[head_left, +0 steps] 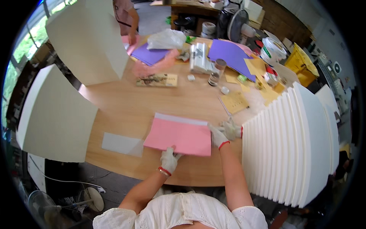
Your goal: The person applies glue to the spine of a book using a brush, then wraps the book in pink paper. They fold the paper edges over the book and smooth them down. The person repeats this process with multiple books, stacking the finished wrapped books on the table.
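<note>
Alignment apparently underway: pinching pink paper [181, 133] over wooden surface [126, 103] with left hand [169, 160], thumb on top; resting right hand [218, 138] at right edge, grip unclear; likely calling for even edges

1. Daylight came in bright from the upper left, where the greenery outside the window [35, 33] was washed pale.
2. Soft, even light covered the wooden tabletop [118, 103], with a pale sheen near its left edge beside the tall white panel [89, 42].
3. Narrow grey shadow lines parted the stacked white boards [274, 152].
4. The floor [112, 185] below the tabletop lay dim.
5. Fisheye distortion bowed the tabletop's edges, and black vignetting swallowed the corners.
6. The background, the electric fan [238, 24] included, looked soft; the pink sheet [179, 133] was clearer.
</note>
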